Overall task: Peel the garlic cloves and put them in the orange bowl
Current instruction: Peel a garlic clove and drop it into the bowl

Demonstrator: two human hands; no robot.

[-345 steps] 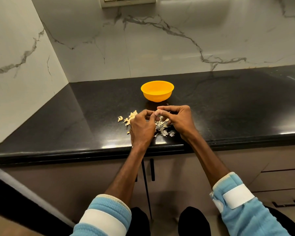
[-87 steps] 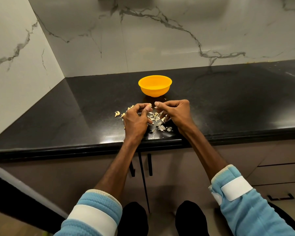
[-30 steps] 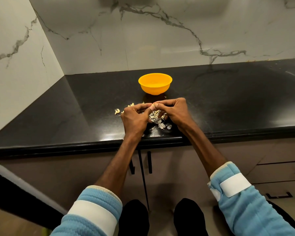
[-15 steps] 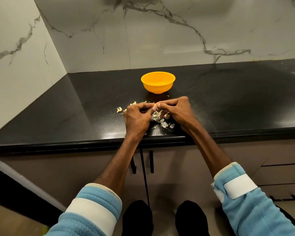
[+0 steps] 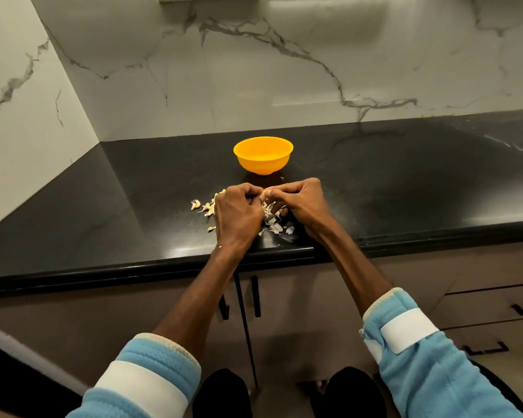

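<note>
The orange bowl [image 5: 263,155] stands on the black counter [image 5: 405,182], just beyond my hands. My left hand [image 5: 237,212] and my right hand [image 5: 302,203] meet fingertip to fingertip over the counter, both pinching one small garlic cloves piece [image 5: 264,193] that barely shows between the thumbs. Pale garlic skins [image 5: 277,226] lie under and between my hands. More cloves and skins [image 5: 204,206] lie to the left of my left hand. What is inside the bowl is hidden by its wall.
The counter's front edge [image 5: 163,263] runs just below my wrists. Marble walls [image 5: 254,79] close the back and the left side. Cabinet doors with dark handles [image 5: 255,297] sit under the counter.
My hands stay together in the same spot on the counter, fingers working on the clove. The view has shifted slightly; the bowl has not moved.
</note>
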